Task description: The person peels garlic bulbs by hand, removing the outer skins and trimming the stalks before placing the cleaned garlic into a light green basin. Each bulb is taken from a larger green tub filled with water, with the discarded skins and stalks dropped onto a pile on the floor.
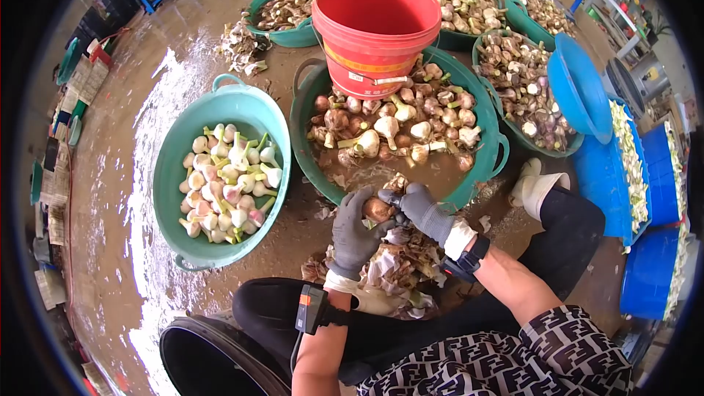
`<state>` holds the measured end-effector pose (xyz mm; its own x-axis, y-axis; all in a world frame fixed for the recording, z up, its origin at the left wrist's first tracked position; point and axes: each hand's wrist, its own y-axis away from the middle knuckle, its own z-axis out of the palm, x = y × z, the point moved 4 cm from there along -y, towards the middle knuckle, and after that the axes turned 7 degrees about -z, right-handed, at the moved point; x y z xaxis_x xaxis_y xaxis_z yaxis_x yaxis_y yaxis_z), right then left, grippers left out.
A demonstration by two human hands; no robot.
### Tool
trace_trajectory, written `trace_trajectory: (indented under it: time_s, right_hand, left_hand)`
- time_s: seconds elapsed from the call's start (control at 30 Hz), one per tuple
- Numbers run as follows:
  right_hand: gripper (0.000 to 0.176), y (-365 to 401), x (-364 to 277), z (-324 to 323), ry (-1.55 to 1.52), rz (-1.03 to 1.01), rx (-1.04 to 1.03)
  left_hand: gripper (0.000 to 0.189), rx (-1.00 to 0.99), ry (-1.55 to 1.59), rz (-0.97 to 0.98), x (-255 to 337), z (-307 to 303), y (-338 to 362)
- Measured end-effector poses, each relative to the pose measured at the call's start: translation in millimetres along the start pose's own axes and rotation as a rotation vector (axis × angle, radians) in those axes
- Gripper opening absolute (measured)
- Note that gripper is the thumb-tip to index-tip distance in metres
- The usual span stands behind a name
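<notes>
The garlic bulb (pixel 378 210) is clamped between both gloved hands just near of the dark green basin (pixel 301 128), the left hand (pixel 356 235) cupping it from the near left and the right hand (pixel 425 209) pinching from the right, over a heap of skins (pixel 400 268).

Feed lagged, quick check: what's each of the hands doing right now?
Left hand: closed, holding a garlic bulb.
Right hand: closed, fingertips pinching the same garlic bulb.
</notes>
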<state>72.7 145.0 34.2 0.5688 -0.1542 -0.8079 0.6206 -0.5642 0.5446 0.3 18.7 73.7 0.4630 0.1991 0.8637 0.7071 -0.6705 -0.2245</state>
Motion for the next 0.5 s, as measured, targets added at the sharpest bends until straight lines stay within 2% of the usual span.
trace_trajectory:
  time_s: [0.13, 0.2, 0.33, 0.4, 0.43, 0.47, 0.5]
  right_hand:
    - [0.030, 1, 1, 0, -0.131, -0.047, -0.008]
    - [0.020, 13, -7, 0, -0.396, -0.050, -0.084]
    - [0.016, -6, 18, 7, -0.609, -0.056, -0.208]
    - [0.008, -7, 21, 11, -0.685, 0.025, -0.205]
    - [0.008, -7, 23, 11, -0.687, 0.025, -0.203]
    - [0.010, -6, 20, 10, -0.530, -0.069, -0.205]
    - [0.014, -4, 18, 10, -0.370, -0.161, -0.208]
  left_hand:
    - [0.061, -0.043, 0.101, -0.026, -12, 3, -1]
    - [0.061, -0.046, 0.182, -0.037, -18, 5, -1]
    - [0.058, -0.030, 0.303, -0.098, -31, 8, -2]
    - [0.055, -0.015, 0.349, -0.124, -31, 6, -1]
    - [0.047, -0.048, 0.592, -0.354, -38, 7, 1]
    - [0.039, -0.081, 0.833, -0.586, -43, 11, 4]
    - [0.032, -0.055, 0.846, -0.594, -55, 17, 5]
